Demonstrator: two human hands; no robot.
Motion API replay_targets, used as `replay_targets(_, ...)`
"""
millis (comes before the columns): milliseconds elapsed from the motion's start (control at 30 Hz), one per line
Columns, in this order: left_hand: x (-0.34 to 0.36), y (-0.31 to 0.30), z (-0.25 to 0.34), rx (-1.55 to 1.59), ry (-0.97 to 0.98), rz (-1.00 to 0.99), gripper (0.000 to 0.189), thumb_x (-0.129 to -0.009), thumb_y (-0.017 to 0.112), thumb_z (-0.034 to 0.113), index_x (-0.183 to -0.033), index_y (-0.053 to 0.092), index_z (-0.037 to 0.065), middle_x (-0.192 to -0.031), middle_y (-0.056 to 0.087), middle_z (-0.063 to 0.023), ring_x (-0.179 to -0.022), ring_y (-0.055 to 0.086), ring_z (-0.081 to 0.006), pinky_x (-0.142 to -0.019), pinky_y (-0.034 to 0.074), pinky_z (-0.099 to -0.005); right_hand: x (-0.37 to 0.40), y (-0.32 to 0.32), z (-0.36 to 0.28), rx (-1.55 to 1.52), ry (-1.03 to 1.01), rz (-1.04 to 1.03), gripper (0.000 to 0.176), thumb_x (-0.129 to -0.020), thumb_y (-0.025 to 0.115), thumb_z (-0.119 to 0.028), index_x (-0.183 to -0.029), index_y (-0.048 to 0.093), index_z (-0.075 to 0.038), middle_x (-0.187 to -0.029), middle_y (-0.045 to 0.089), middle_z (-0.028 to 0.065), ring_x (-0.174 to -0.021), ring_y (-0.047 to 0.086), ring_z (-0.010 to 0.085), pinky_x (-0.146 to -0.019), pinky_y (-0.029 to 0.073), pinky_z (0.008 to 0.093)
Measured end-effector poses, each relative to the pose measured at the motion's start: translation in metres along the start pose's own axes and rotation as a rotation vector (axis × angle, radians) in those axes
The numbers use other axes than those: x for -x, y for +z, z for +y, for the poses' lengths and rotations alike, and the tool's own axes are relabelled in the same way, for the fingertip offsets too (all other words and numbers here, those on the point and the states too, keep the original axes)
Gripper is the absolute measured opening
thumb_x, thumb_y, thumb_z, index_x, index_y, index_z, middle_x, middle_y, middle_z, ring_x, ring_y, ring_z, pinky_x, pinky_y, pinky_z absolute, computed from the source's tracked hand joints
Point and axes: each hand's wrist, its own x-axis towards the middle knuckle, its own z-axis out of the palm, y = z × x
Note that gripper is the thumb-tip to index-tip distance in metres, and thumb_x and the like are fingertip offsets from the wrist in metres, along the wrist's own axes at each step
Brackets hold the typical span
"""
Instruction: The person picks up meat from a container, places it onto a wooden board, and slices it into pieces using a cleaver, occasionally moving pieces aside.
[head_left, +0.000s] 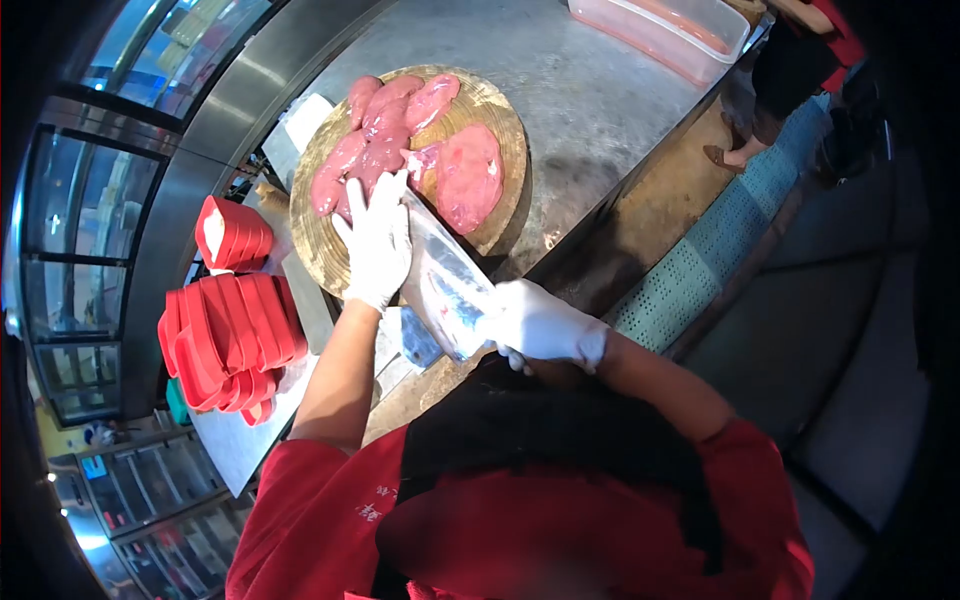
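Note:
A round wooden chopping block (505, 110) bears several smooth, pink, kidney-shaped pieces of raw meat (385, 110). One broad, flat piece (468, 175) lies apart on its right side. My left hand (378, 245), in a white glove, rests with fingers stretched and spread against the near pieces, beside the blade. My right hand (545, 322), also gloved, is wrapped round the handle end of a broad shiny cleaver (445, 280). The blade slants over the block's near edge, its far end close to the meat and my left fingertips. The handle is hidden in my grip.
Red plastic trays (230, 325) are stacked at the left, with more red containers (232, 238) behind. A blue object (415, 337) lies below the blade. A clear plastic tub (670, 35) stands on the metal table (580, 120). Another person's foot (730, 158) shows by green perforated matting (720, 230).

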Motion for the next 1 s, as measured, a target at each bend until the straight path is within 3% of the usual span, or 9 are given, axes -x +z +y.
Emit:
replay_targets(33,-0.001,0.004,-0.013,-0.083,0.026,0.004,0.049,-0.102,0.045,0.024,-0.151,0.045,0.019,-0.156,0.042,-0.0114,-0.148,0.027,-0.0442,-0.113,0.014,-0.0725,0.012,0.008,-0.023,0.303,-0.011,0.064,0.028,-0.096,0.063,-0.017,-0.121,0.062,-0.001,-0.073,0.062,0.0036,-0.052,0.060,0.0108,-0.043,0.048,0.0268)
replay_targets(200,-0.017,-0.008,-0.012,-0.353,0.100,0.065,0.036,-0.096,0.054,0.017,-0.131,0.062,0.013,-0.133,0.061,-0.0153,-0.141,0.038,-0.0419,-0.112,0.023,-0.0678,0.093,0.001,-0.039,0.091,0.031,0.332,0.013,-0.094,0.062,-0.014,-0.093,0.064,-0.002,-0.058,0.054,0.0017,-0.044,0.052,0.0127,-0.042,0.044,0.0284)
replay_targets(267,-0.026,-0.002,0.010,0.076,0.067,-0.024,0.032,-0.095,0.057,0.024,-0.120,0.064,0.005,-0.092,0.068,-0.0149,-0.101,0.060,-0.0397,-0.088,0.042,-0.0572,0.109,-0.011,-0.033,0.094,-0.072,0.428,0.013,-0.093,0.062,-0.013,-0.092,0.063,-0.001,-0.059,0.054,0.0018,-0.044,0.052,0.0124,-0.042,0.044,0.0283)
replay_targets(367,-0.045,0.021,0.064,0.208,-0.094,0.045,0.069,-0.091,0.062,0.042,-0.147,0.047,0.004,-0.133,0.059,-0.0292,-0.127,0.054,-0.0445,-0.115,0.035,-0.0463,0.119,-0.014,-0.035,0.006,-0.241,0.665,0.013,-0.092,0.063,-0.011,-0.088,0.061,0.002,-0.058,0.054,0.0044,-0.044,0.053,0.0140,-0.041,0.044,0.0293)
replay_targets(400,-0.060,0.021,0.076,0.290,-0.116,-0.030,0.074,-0.086,0.069,0.030,-0.147,0.043,-0.003,-0.124,0.063,-0.0295,-0.115,0.061,-0.0424,-0.102,0.047,-0.0460,0.120,-0.014,-0.035,-0.046,-0.281,0.713,0.013,-0.092,0.063,-0.010,-0.088,0.061,0.002,-0.057,0.054,0.0057,-0.043,0.053,0.0149,-0.041,0.044,0.0298)
replay_targets(467,-0.083,0.017,0.088,0.578,-0.286,-0.199,0.070,-0.084,0.068,0.027,-0.146,0.048,0.002,-0.137,0.060,-0.0242,-0.128,0.055,-0.0424,-0.118,0.031,-0.0443,0.122,-0.012,-0.035,-0.038,-0.293,0.750,0.013,-0.092,0.062,-0.009,-0.088,0.060,0.003,-0.057,0.054,0.0063,-0.042,0.052,0.0155,-0.040,0.044,0.0300)
replay_targets(667,-0.158,-0.009,0.033,0.784,0.069,-0.185,0.060,-0.087,0.063,0.010,-0.144,0.050,-0.001,-0.134,0.064,-0.0193,-0.124,0.059,-0.0268,-0.107,0.043,-0.0303,0.118,-0.004,-0.030,-0.113,-0.294,0.829,0.011,-0.093,0.061,-0.005,-0.089,0.059,0.005,-0.056,0.053,0.0069,-0.039,0.050,0.0162,-0.035,0.042,0.0309)
replay_targets(800,-0.193,-0.005,-0.043,0.876,-0.093,0.101,0.045,-0.085,0.062,0.011,-0.129,0.064,0.002,-0.116,0.072,-0.0186,-0.107,0.068,-0.0294,-0.097,0.050,-0.0344,0.112,0.000,-0.021,-0.165,-0.238,0.877,0.010,-0.093,0.061,-0.005,-0.090,0.059,0.004,-0.056,0.054,0.0063,-0.040,0.051,0.0160,-0.036,0.042,0.0305)
replay_targets(1000,-0.131,-0.035,-0.088,0.258,-0.034,-0.351,0.034,-0.077,0.072,0.023,-0.105,0.073,0.004,-0.098,0.072,-0.0216,-0.092,0.071,-0.0341,-0.084,0.054,-0.0405,0.106,0.000,-0.011,-0.194,-0.211,0.905,0.009,-0.093,0.061,-0.005,-0.090,0.061,0.003,-0.056,0.055,0.0046,-0.041,0.050,0.0148,-0.038,0.043,0.0297)
